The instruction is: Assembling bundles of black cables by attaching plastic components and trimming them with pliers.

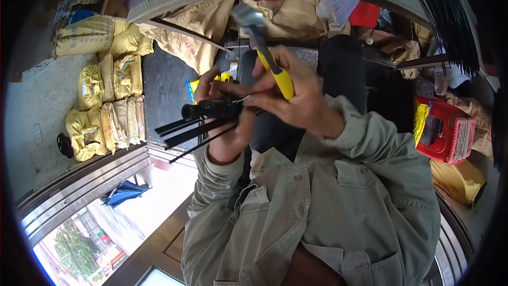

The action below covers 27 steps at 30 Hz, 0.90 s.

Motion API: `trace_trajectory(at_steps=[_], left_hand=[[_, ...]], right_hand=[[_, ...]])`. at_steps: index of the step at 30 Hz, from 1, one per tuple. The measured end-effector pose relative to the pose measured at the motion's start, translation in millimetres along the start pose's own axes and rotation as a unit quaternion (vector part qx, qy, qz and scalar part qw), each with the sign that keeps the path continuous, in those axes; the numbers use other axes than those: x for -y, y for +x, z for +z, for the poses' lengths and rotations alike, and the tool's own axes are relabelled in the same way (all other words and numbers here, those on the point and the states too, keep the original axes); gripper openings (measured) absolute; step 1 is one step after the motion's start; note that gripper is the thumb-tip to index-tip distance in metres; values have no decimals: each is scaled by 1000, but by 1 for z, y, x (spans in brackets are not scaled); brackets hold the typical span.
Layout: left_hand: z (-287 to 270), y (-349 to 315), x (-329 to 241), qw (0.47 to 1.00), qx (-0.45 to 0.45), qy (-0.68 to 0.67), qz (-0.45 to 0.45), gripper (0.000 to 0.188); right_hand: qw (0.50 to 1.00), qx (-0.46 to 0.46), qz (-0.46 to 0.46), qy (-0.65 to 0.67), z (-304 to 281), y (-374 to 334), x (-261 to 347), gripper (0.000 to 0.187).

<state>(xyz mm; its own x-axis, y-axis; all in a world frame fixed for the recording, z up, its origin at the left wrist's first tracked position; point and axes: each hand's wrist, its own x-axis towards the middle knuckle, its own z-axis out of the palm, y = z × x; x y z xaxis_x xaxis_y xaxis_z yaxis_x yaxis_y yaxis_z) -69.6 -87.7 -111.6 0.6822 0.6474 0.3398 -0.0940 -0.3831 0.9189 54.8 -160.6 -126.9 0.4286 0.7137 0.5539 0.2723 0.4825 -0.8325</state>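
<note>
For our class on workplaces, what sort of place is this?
Probably a workshop with storage: stacked tan sacks, a hanging bundle of black rods, and a yellow-handled hammer in the right hand.

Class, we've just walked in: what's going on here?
A seated person holds a yellow-and-black hammer in the right hand and a bundle of black rods in the left hand. The hammer head points away from the bundle. The right fingertips are close to the left hand; whether they touch the rods is unclear.

Your hammer (269, 59): shiny metal head (248, 15) (blurred, so probably), smooth plastic grip (284, 81); your black tube (209, 109): glossy plastic; your shirt (365, 217): matt woven cloth.
</note>
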Motion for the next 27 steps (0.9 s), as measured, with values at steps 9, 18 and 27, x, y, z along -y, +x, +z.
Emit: trace_trajectory(at_steps=[9,18,27], left_hand=[[9,-3,2,994,-41,-68,-82,65],[-8,10,-8,992,113,-32,-40,68],[-3,12,-6,985,81,-83,-128,70]], right_hand=[[985,29,-20,-167,-19,20,36,16],[961,193,19,-195,-63,20,13,21],[690,82,-356,-625,-77,37,11,34]])
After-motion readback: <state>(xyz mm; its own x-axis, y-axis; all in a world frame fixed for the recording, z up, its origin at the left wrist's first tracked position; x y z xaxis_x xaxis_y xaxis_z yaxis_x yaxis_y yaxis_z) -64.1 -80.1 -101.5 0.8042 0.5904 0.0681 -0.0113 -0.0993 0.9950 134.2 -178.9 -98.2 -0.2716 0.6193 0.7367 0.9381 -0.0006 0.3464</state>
